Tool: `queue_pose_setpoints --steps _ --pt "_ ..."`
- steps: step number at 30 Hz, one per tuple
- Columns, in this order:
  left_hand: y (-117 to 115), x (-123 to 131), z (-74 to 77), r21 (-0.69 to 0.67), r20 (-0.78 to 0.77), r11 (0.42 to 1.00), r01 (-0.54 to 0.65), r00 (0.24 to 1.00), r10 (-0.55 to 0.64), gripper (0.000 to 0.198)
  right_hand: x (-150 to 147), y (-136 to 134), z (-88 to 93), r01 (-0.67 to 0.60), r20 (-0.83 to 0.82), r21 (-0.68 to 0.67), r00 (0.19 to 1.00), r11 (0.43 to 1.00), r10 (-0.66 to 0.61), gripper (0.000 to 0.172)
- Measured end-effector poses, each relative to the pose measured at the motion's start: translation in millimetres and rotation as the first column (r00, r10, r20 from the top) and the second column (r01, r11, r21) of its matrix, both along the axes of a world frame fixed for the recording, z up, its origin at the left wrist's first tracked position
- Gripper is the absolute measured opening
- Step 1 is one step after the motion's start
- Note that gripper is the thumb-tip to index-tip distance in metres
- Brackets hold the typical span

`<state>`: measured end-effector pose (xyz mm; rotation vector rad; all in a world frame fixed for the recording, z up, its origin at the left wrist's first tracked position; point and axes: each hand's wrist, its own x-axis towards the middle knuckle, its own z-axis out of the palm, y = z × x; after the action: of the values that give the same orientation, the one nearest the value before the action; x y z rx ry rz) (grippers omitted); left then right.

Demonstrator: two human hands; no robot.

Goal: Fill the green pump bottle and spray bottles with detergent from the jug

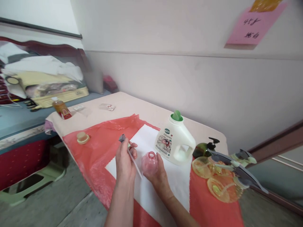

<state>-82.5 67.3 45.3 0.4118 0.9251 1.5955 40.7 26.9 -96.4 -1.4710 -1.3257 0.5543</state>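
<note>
My left hand [126,156] is closed around a grey pump head [122,137], whose thin pale dip tube [134,164] slants down to the right. In my right hand [161,175] is a small round pink bottle [150,164] with its neck uncovered and facing up. The tube's lower end is beside the bottle, outside it. Both hands are above a white cloth [148,137] spread on red plastic sheeting [94,157]. Just behind my right hand stands a large cream detergent jug [177,138], with a green spout showing in its uncapped mouth.
At the right lie several yellow pump bottles [223,189] and a dark green pump bottle [201,149]. A beige cap [82,137] rests on the sheeting at left. A drink bottle [62,108] stands at the table's far left, near a red stool [23,160]. The wall [146,75] runs behind.
</note>
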Motion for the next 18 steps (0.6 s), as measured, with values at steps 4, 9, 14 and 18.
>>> queue_pose_setpoints --steps 4,9,14,18 --pt "2.4 -1.6 1.4 -0.015 0.027 1.000 -0.010 1.000 0.010 0.030 11.7 -19.9 9.1 -0.006 0.085 -0.011 0.996 1.000 0.007 0.080" --pt "2.8 4.2 0.8 0.004 0.160 1.000 -0.025 0.987 0.024 0.030 41.4 -70.7 33.7 -0.017 0.234 -0.135 0.971 0.991 0.048 0.075" --pt "-2.0 18.8 -0.2 0.007 0.215 0.999 -0.042 0.976 0.039 0.029 51.9 -91.1 40.5 -0.009 0.459 -0.147 0.885 0.989 0.077 0.082" --pt "-9.7 34.1 -2.0 0.055 0.117 0.998 -0.028 0.993 0.021 0.030 48.3 -91.9 40.6 -0.026 0.456 -0.155 0.885 0.988 0.095 0.088"
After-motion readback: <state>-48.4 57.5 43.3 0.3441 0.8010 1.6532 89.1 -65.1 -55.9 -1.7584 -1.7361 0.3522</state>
